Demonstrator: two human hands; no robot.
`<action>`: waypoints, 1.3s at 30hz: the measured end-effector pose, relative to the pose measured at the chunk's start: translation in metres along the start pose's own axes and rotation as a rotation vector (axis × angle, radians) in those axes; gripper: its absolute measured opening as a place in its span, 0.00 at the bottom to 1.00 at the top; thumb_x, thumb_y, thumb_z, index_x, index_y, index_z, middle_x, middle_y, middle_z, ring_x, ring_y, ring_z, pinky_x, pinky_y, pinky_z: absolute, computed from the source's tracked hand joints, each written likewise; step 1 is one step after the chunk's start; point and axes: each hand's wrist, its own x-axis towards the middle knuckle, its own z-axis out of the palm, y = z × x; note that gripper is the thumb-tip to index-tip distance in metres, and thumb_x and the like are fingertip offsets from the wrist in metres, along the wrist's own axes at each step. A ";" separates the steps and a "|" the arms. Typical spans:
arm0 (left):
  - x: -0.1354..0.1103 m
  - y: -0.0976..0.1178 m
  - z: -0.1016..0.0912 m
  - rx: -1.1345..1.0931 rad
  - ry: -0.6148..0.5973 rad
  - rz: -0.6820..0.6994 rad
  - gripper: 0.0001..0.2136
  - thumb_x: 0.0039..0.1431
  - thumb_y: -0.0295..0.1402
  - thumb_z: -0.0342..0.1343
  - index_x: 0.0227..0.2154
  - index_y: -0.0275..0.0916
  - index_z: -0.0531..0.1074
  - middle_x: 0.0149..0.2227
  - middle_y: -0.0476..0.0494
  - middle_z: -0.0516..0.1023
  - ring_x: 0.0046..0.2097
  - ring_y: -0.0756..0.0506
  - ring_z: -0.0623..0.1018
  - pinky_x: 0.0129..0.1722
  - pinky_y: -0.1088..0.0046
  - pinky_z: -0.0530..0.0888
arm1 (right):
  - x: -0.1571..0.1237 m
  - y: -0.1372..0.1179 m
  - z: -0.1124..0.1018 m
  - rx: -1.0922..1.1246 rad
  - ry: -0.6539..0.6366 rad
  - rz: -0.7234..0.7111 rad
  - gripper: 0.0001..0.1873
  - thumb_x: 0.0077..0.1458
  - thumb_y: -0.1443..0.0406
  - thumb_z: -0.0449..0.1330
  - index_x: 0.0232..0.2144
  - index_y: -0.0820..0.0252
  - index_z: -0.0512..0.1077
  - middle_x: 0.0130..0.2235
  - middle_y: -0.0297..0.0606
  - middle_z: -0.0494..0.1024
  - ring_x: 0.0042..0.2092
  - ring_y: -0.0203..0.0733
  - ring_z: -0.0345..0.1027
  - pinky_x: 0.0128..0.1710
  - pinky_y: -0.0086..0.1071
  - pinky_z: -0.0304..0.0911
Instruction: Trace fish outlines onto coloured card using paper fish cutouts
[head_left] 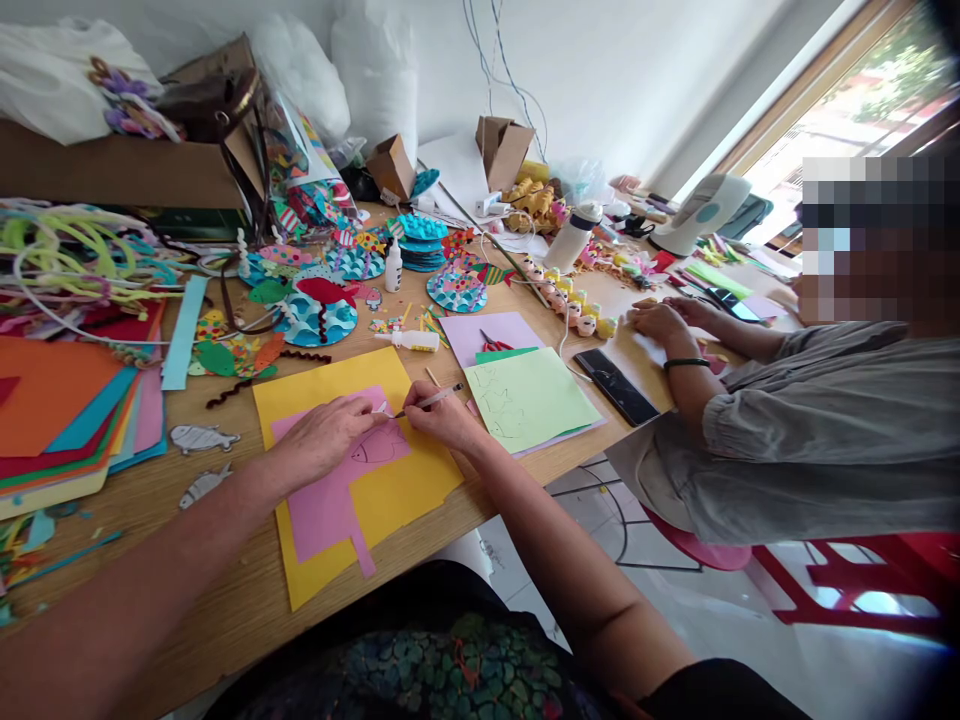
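My left hand (330, 432) lies on the pink paper (319, 515), fingers stretched out and pressing near a small white paper piece (383, 408). In my right hand (442, 415) is a slim pen (442, 396), its tip down on the pink paper close to my left fingertips. A fish outline (375, 446) is drawn on the pink paper just below the fingers. Beneath it all lies a larger yellow sheet (405, 495). To the right, a pale green sheet (532, 395) carries pencilled fish shapes.
Left are stacked coloured papers (67, 400) and grey fish cut-outs (204, 438). Glue bottles (409, 341), red-handled scissors (495, 343) and finished fish crafts (319, 310) stand behind. A phone (616, 386) lies right, near another person's hands (660, 320).
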 end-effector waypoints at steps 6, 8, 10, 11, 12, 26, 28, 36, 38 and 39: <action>0.000 -0.001 0.002 0.007 0.012 0.011 0.20 0.60 0.26 0.37 0.50 0.48 0.67 0.46 0.47 0.70 0.49 0.44 0.67 0.47 0.68 0.63 | 0.000 0.000 0.001 -0.010 -0.001 0.005 0.02 0.44 0.70 0.52 0.22 0.60 0.63 0.21 0.27 0.64 0.25 0.30 0.56 0.24 0.24 0.49; -0.001 -0.002 0.003 -0.006 0.024 0.015 0.20 0.59 0.26 0.37 0.49 0.48 0.67 0.46 0.47 0.70 0.48 0.44 0.67 0.46 0.68 0.64 | 0.000 0.000 0.001 -0.013 0.001 0.005 0.02 0.44 0.70 0.52 0.23 0.60 0.63 0.21 0.27 0.64 0.25 0.30 0.56 0.24 0.25 0.49; -0.001 -0.003 0.003 -0.027 0.036 0.016 0.20 0.59 0.25 0.38 0.49 0.47 0.68 0.46 0.46 0.70 0.48 0.44 0.67 0.46 0.68 0.64 | 0.000 0.000 0.001 -0.015 0.004 0.005 0.02 0.44 0.70 0.52 0.22 0.60 0.63 0.21 0.27 0.64 0.25 0.30 0.56 0.24 0.25 0.49; -0.001 -0.003 0.003 -0.034 0.038 0.016 0.20 0.59 0.25 0.38 0.49 0.47 0.68 0.46 0.46 0.70 0.48 0.44 0.67 0.46 0.67 0.64 | 0.000 -0.001 0.001 -0.016 0.004 0.006 0.02 0.44 0.70 0.52 0.22 0.60 0.62 0.21 0.27 0.64 0.25 0.30 0.56 0.24 0.25 0.49; -0.001 -0.003 0.003 -0.036 0.038 0.016 0.20 0.59 0.25 0.37 0.49 0.47 0.68 0.46 0.46 0.70 0.48 0.43 0.67 0.47 0.67 0.64 | 0.000 -0.001 0.001 -0.017 0.004 0.007 0.02 0.44 0.70 0.52 0.22 0.60 0.62 0.21 0.27 0.63 0.25 0.30 0.56 0.24 0.25 0.49; -0.002 -0.003 0.003 -0.024 0.013 0.014 0.20 0.61 0.26 0.37 0.51 0.48 0.66 0.47 0.45 0.69 0.49 0.43 0.66 0.48 0.67 0.63 | -0.001 0.000 0.001 -0.012 0.026 0.005 0.03 0.44 0.71 0.51 0.22 0.59 0.62 0.21 0.27 0.63 0.25 0.31 0.56 0.24 0.25 0.48; -0.002 -0.003 0.004 -0.023 0.022 0.017 0.20 0.60 0.26 0.38 0.51 0.48 0.66 0.47 0.45 0.69 0.50 0.43 0.66 0.48 0.67 0.63 | -0.001 0.000 0.002 -0.014 0.024 -0.002 0.03 0.44 0.71 0.51 0.22 0.59 0.62 0.21 0.27 0.64 0.25 0.31 0.56 0.24 0.25 0.48; -0.002 -0.007 0.009 -0.045 0.047 0.035 0.19 0.61 0.27 0.38 0.52 0.49 0.65 0.48 0.45 0.69 0.50 0.42 0.67 0.48 0.66 0.64 | 0.000 -0.001 0.002 -0.031 0.029 -0.007 0.03 0.44 0.71 0.51 0.22 0.59 0.62 0.20 0.27 0.63 0.24 0.31 0.56 0.23 0.25 0.48; -0.002 -0.007 0.010 -0.050 0.057 0.044 0.20 0.61 0.27 0.38 0.52 0.48 0.65 0.48 0.45 0.69 0.50 0.42 0.67 0.48 0.66 0.64 | 0.001 0.000 0.004 -0.030 0.033 -0.008 0.03 0.44 0.71 0.51 0.22 0.59 0.62 0.21 0.27 0.64 0.24 0.31 0.56 0.23 0.25 0.48; -0.002 -0.008 0.011 -0.052 0.064 0.047 0.20 0.61 0.27 0.38 0.52 0.48 0.65 0.48 0.45 0.69 0.50 0.42 0.67 0.48 0.66 0.64 | 0.002 0.001 0.005 -0.033 0.035 -0.007 0.03 0.44 0.71 0.51 0.22 0.59 0.62 0.20 0.27 0.64 0.24 0.31 0.56 0.23 0.25 0.48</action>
